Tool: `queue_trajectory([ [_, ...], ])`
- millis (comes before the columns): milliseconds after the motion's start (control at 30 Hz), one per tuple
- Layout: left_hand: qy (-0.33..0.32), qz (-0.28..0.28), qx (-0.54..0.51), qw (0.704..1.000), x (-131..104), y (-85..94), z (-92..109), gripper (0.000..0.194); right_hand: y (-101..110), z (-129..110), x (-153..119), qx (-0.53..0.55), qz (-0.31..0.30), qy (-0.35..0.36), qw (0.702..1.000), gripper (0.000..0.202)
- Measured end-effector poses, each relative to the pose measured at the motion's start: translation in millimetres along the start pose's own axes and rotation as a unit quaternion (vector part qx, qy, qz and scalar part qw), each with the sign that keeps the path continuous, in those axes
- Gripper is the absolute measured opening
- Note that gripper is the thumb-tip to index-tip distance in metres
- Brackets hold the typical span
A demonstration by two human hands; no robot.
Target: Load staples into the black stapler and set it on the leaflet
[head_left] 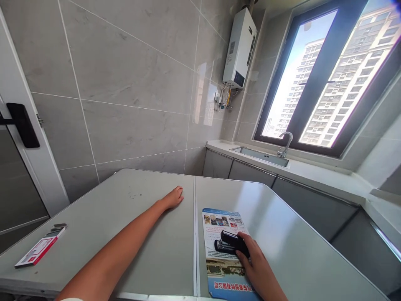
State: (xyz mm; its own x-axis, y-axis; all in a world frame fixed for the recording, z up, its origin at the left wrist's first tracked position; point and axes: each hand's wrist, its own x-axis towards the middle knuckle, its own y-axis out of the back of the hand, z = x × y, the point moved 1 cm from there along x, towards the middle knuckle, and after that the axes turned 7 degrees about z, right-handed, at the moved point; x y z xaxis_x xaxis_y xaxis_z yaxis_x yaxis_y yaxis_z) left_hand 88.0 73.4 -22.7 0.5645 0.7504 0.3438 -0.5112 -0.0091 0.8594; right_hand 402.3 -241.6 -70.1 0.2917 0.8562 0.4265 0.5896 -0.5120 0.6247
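My right hand [255, 257] is closed around the rear of a black stapler [228, 243], whose jaws face left and stand apart. The stapler rests over a printed leaflet [219, 267] with blue ends, small pictures and text, lying right of the table's seam. My left hand [174, 197] lies on the table left of the seam, its fingers curled together; whether anything is inside them is hidden. Small loose bits [134, 195], perhaps staples, are scattered on the table to the left of that hand.
A red and white box [40, 251] lies at the left of the pale table [163, 251]. Behind are a tiled wall, a counter [326, 179] with a sink [261, 156] and faucet, a wall-mounted heater [239, 50] and a window. A door with a black handle [23, 125] stands at left.
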Motion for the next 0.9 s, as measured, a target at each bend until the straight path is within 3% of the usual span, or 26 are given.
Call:
queue_trajectory([
  [133,0.001,-0.012,0.008,1.000,-23,1.3,-21,0.046,-3,5,0,-0.001,0.004,-0.006,1.000,0.054],
  [267,0.007,0.022,0.019,1.000,-25,1.6,-10,0.043,0,1,1,-0.004,0.001,-0.002,1.000,0.053],
  [367,0.043,0.090,0.038,0.994,-24,1.2,18,0.040,3,-6,1,-0.003,-0.005,-0.005,1.000,0.051],
  [633,0.051,-0.005,-0.005,0.999,-19,-40.6,130,0.025,12,-11,4,0.026,-0.047,-0.027,0.998,0.054],
  [733,0.070,-0.015,-0.008,0.997,-20,-41.9,150,0.016,17,-7,9,0.035,-0.071,-0.035,0.996,0.056],
  [900,0.104,-0.022,-0.013,0.994,-35,-25.3,161,0.023,22,-1,19,0.041,-0.097,-0.030,0.994,0.056],
])
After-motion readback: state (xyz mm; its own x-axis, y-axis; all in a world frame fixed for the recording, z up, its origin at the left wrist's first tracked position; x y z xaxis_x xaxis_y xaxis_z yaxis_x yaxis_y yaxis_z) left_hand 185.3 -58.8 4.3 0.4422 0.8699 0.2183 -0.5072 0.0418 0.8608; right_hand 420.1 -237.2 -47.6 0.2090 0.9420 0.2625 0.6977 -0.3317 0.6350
